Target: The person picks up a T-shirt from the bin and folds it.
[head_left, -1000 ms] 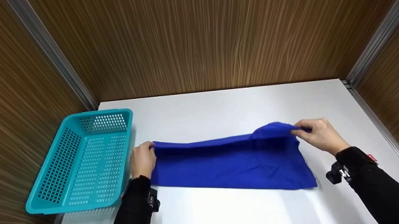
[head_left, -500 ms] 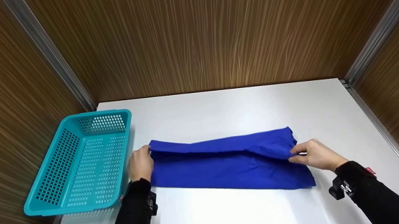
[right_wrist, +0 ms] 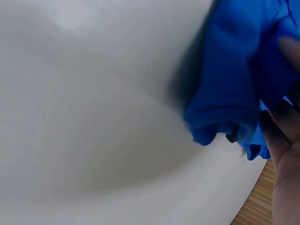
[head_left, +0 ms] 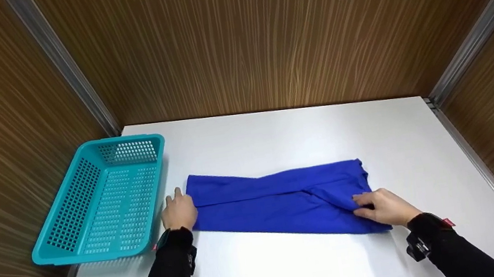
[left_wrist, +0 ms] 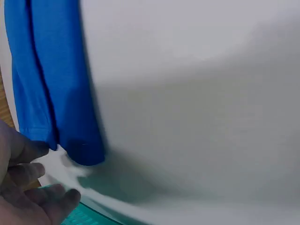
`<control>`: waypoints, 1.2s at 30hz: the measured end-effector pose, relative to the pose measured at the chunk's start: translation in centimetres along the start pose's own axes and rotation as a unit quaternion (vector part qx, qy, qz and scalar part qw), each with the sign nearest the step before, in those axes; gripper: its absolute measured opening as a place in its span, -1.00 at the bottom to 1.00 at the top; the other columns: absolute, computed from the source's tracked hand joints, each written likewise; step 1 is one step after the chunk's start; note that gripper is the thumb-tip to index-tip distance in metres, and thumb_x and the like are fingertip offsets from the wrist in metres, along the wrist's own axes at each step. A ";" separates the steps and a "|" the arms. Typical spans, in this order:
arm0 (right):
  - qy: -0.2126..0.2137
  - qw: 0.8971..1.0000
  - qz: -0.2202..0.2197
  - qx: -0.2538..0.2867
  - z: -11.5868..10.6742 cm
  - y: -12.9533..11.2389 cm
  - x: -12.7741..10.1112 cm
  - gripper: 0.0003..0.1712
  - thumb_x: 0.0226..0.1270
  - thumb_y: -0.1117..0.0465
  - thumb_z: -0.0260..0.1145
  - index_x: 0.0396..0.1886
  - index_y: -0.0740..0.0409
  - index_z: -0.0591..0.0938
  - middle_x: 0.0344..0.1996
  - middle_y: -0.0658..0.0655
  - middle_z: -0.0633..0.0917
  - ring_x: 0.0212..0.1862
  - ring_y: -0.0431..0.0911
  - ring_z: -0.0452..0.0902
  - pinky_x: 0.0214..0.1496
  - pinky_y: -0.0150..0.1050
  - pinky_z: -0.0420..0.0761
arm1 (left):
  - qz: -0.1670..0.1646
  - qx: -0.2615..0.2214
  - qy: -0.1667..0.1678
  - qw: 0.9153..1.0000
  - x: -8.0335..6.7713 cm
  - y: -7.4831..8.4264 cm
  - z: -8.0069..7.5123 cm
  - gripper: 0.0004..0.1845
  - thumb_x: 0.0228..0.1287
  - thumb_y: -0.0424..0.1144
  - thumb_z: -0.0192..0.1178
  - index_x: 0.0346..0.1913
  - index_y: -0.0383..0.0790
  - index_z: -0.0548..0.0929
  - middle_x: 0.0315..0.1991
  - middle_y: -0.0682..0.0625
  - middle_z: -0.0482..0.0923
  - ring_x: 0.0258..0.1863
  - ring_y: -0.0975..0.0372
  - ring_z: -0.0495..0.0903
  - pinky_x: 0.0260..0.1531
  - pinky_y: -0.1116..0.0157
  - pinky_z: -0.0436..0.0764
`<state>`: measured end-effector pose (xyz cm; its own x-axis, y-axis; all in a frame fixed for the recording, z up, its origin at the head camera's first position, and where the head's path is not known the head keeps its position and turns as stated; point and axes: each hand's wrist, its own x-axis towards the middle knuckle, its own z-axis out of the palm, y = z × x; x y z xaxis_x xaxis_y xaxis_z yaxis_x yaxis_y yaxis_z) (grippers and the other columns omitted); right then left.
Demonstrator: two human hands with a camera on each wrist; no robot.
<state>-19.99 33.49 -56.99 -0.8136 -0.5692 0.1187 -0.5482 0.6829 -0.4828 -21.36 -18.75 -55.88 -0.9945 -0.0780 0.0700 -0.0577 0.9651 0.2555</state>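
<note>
A blue folded garment (head_left: pixel 275 202) lies lengthwise across the white table, its far half turned over toward the near edge. At its left end is my left hand (head_left: pixel 179 212), with fingers spread apart; in the left wrist view, one fingertip (left_wrist: pixel 40 149) meets the hem. My right hand (head_left: pixel 384 206) is over the right end, thumb and forefinger parted at the turned-over layer. A slanting crease (head_left: pixel 328 197) runs to that hand. In the right wrist view, fairly straight fingers (right_wrist: pixel 276 133) lie beside the garment's end (right_wrist: pixel 225 108), partly out of frame.
A teal perforated basket (head_left: pixel 159 204) stands left of the garment, close to my left wrist. Wood-grain panels (head_left: pixel 261 35) enclose the white table (head_left: pixel 295 272) at the back and both sides.
My right hand has brought the raised far edge down toward the near side, and its pinch has loosened. The left hand has let go of its corner and moved slightly nearer.
</note>
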 end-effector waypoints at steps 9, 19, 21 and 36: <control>-0.015 0.989 0.072 0.128 1.7 -2.1 2.2 -0.61 0.49 -0.01 0.17 -0.02 0.14 0.75 0.05 0.19 0.68 0.23 0.22 0.47 0.32 0.17 0.29 | 0.167 -0.014 -0.070 0.983 -0.4 1.4 1.7 -0.56 0.33 -0.43 0.12 0.27 -0.37 0.51 0.31 -0.30 0.39 0.36 -0.20 0.25 0.33 -0.07 0.23; -0.013 0.998 0.038 -0.055 2.8 -1.2 2.3 -0.63 0.45 0.13 0.23 0.06 0.29 0.69 0.08 0.22 0.66 0.24 0.17 0.47 0.38 0.28 0.09 | 0.181 0.044 -0.050 0.981 -1.1 2.1 1.6 -0.64 0.30 -0.27 0.17 0.12 -0.34 0.62 0.03 -0.27 0.61 0.01 -0.13 0.59 -0.04 -0.03 0.58; 0.024 0.995 0.040 -0.085 2.5 -0.6 2.1 -0.70 0.38 0.20 0.29 -0.05 0.33 0.72 -0.04 0.25 0.71 0.14 0.21 0.55 0.35 0.25 0.19 | 0.203 0.053 -0.027 0.977 -1.0 2.3 1.4 -0.78 0.28 -0.25 0.15 -0.13 -0.31 0.68 -0.25 -0.22 0.67 -0.25 -0.10 0.66 -0.30 -0.04 0.63; 0.163 0.935 0.309 -0.060 0.1 1.3 4.9 -0.45 0.39 0.17 0.26 0.21 0.48 0.42 -0.04 0.60 0.46 -0.02 0.51 0.41 -0.04 0.33 0.42 | 0.110 -0.014 0.001 0.994 -1.0 1.2 2.1 -0.77 0.40 -0.32 0.17 0.06 -0.18 0.63 -0.03 -0.21 0.41 -0.56 0.00 0.53 -0.63 0.05 0.54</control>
<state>-24.67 31.58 -57.17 -0.9873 0.1078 0.1170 0.0444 0.8929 -0.4480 -20.66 -17.03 -57.63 -0.9824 0.1338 0.1302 0.1642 0.9513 0.2610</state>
